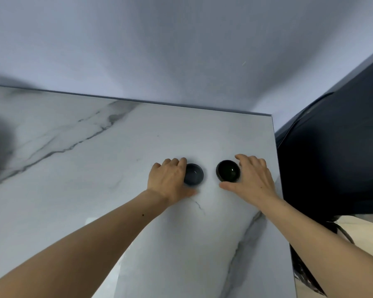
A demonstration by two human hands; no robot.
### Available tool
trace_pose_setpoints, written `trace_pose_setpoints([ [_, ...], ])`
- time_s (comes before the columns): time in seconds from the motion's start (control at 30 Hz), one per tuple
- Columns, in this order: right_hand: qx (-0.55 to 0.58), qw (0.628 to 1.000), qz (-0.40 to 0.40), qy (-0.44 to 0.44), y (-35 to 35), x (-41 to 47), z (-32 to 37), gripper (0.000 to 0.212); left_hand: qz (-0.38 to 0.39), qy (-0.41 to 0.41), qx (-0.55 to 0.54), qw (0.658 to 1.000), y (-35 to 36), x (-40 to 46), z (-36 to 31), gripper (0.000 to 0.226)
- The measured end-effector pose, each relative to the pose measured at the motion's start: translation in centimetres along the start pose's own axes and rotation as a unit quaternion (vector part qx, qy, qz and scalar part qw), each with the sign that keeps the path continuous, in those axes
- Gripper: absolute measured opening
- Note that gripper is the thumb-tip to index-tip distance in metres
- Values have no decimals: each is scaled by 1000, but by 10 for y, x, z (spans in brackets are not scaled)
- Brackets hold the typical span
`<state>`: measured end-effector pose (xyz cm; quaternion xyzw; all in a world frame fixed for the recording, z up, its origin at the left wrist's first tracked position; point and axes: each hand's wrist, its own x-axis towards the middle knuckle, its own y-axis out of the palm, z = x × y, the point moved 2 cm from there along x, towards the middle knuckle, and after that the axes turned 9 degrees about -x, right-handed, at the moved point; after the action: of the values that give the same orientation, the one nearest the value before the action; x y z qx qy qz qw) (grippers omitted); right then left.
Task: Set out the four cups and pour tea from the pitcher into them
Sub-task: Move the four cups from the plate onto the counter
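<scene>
Two dark cups stand upright and apart on the marble bench (95, 168). The left cup (193, 174) is gripped by the curled fingers of the left hand (170, 179); the right cup (228, 171) is cupped by the spread fingers of the right hand (252, 179). The right cup lies near the bench edge and could be knocked off by a careless release. The other two cups and the pitcher are not seen; actual contact is hard to judge.

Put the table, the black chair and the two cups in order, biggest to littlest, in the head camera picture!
1. Marble table.
2. Black chair, only partly visible.
3. Left cup and right cup: they look alike, so tied.
</scene>
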<state>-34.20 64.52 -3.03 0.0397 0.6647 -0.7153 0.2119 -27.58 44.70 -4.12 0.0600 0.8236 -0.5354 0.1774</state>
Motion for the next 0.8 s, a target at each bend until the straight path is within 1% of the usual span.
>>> trace_pose_setpoints([
  [0.1,-15,999,-22,-23,-21,-3,11,71,6,-3,-7,1000,-14,-8,6,66],
  [0.17,-41,997,-31,-59,-36,-4,25,61,1,-1,3,1000,-29,-16,15,62],
  [0.27,-98,987,-40,-120,-56,-3,54,54,-17,-2,15,1000,-55,-29,32,55],
  [0.4,-149,969,-44,-190,-79,-4,108,51,-43,-30,17,998,-92,-55,69,51],
  [0.57,-175,949,-44,-257,-93,-10,192,51,-76,-90,-7,993,-133,-101,138,50],
  [0.8,-182,931,-46,-314,-87,-22,335,52,-110,-174,-25,978,-180,-172,264,51],
])
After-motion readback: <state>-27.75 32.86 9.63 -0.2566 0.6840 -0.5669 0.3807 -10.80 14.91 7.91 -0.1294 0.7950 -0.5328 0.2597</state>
